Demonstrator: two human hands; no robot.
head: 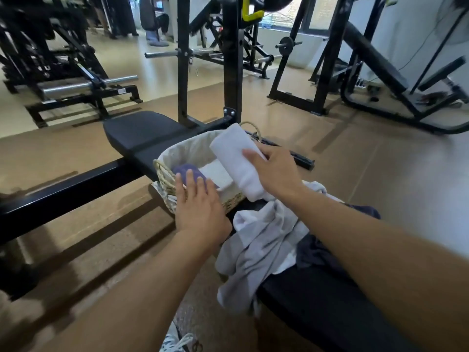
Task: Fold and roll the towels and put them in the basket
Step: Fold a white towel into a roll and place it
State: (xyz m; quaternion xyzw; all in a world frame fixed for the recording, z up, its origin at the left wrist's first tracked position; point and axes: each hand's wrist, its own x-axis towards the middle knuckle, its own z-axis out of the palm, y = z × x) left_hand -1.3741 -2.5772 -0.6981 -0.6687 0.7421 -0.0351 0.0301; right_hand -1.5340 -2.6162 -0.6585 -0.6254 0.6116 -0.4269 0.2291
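A woven basket (166, 175) with a pale cloth liner stands on a black gym bench. My right hand (275, 171) grips a rolled white towel (232, 153) and holds it slanted over the basket's right side. My left hand (200, 207) lies with straight fingers on the basket's near rim, fingertips touching a rolled purple towel (184, 168) inside. A folded white towel (218, 174) lies in the basket beside the purple one. A heap of loose grey-white towels (264, 240) and a dark blue towel (314, 252) lies on the bench under my right forearm.
The black bench (142, 130) runs from the far left down to the near right. Black weight racks and machines (232, 59) stand behind it on the tan floor. A patterned shoe (175, 341) shows at the bottom edge.
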